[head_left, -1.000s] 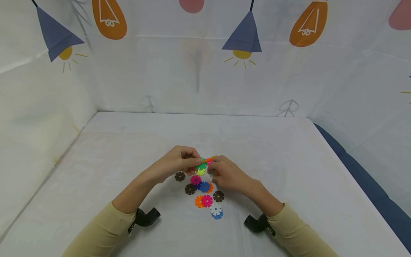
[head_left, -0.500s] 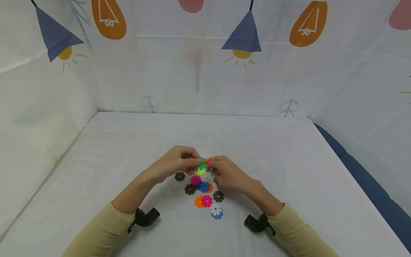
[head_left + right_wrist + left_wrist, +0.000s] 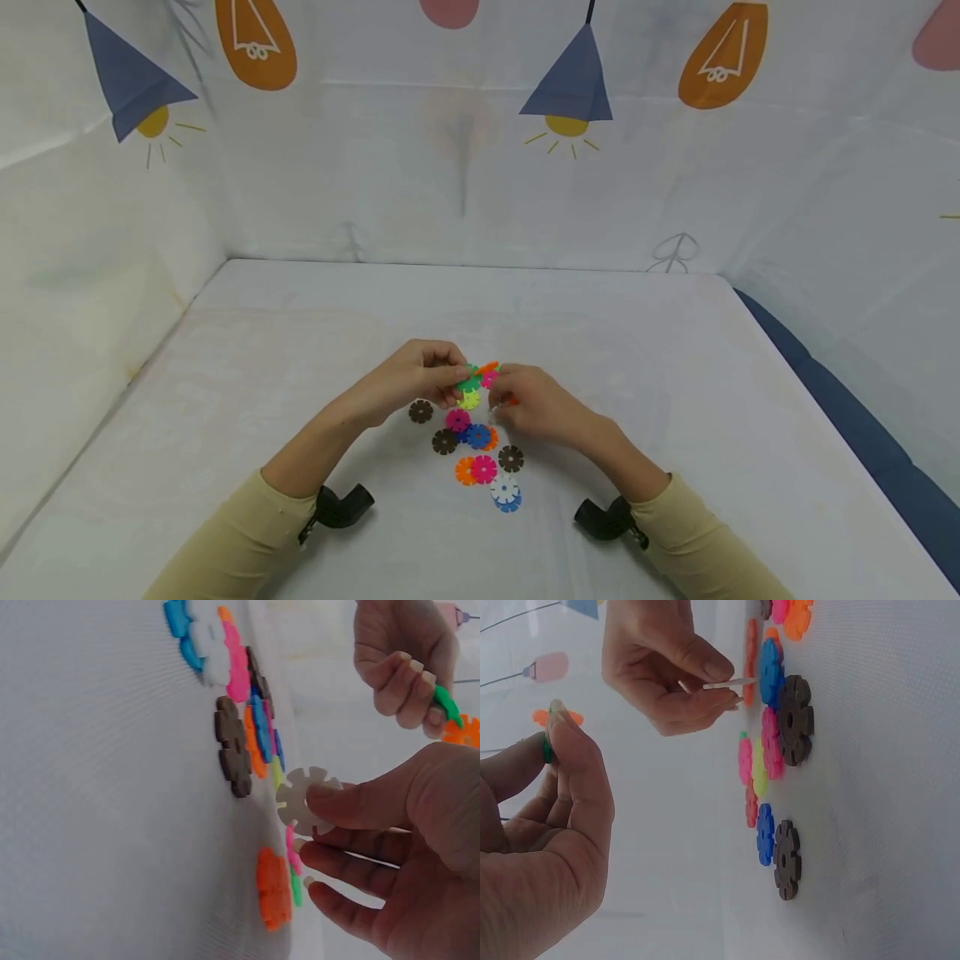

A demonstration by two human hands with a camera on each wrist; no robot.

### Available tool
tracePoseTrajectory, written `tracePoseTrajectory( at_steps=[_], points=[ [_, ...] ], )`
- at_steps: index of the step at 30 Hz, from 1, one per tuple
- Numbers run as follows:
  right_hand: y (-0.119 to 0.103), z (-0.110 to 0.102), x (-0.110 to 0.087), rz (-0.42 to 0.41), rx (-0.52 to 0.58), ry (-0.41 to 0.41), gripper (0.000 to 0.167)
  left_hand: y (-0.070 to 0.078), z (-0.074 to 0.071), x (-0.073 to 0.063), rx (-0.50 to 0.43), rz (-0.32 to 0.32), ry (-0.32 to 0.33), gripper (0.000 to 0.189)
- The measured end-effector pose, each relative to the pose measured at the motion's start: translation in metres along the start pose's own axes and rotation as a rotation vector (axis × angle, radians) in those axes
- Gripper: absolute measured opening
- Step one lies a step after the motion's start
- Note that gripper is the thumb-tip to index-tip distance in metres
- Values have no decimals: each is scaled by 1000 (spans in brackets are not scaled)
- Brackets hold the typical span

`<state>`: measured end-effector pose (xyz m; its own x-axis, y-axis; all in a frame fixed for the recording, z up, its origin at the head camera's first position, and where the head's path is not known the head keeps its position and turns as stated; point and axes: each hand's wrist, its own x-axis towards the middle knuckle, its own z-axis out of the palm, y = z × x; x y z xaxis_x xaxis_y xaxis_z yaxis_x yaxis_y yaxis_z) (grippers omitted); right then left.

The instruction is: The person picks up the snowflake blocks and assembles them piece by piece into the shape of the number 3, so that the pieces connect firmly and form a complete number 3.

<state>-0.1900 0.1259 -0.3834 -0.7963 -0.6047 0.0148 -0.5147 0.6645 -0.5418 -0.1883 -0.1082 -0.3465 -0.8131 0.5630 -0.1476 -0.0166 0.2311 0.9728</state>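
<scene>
Notched plastic discs in several colours lie in a loose cluster between the hands. My left hand (image 3: 420,377) pinches a green disc (image 3: 447,705) between thumb and fingers, above the table. An orange disc (image 3: 463,733) is joined to it edge-on. My right hand (image 3: 543,404) holds a white disc (image 3: 288,793) between thumb and fingertips, close over the cluster. In the left wrist view this white disc (image 3: 731,683) appears edge-on. Nearest below the hands are a yellow disc (image 3: 469,400) and a pink disc (image 3: 457,420).
On the white table (image 3: 300,333), brown discs (image 3: 421,412) flank the cluster. Nearer the body lie another pink disc (image 3: 483,469) and a white disc (image 3: 504,487) overlapping a blue one. An orange disc (image 3: 274,889) sits beneath the right hand. White fabric walls (image 3: 405,183) surround the table.
The right hand has gone down to the cluster and picked up the white disc, then drawn slightly right. The left hand has kept its place with the green and orange discs.
</scene>
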Motion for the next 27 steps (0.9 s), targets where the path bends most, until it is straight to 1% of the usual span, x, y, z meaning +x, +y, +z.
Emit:
tracePoseTrajectory(
  at_steps=[4, 9, 14, 22, 27],
  points=[
    [-1, -9, -2, -7, 50, 3, 6, -1, -1, 0, -6, 3, 2, 26],
    [-3, -18, -5, 7, 122, 39, 9, -2, -1, 0, -10, 3, 6, 27],
    [-2, -23, -6, 16, 165, 72, 10, -1, 0, 0, -14, 1, 12, 28],
    [0, -27, -7, 11, 197, 124, 16, -1, 0, 1, 6, -4, 38, 24],
    [-1, -32, -8, 34, 188, 169, 18, 0, 1, 1, 10, -5, 57, 23]
  ],
)
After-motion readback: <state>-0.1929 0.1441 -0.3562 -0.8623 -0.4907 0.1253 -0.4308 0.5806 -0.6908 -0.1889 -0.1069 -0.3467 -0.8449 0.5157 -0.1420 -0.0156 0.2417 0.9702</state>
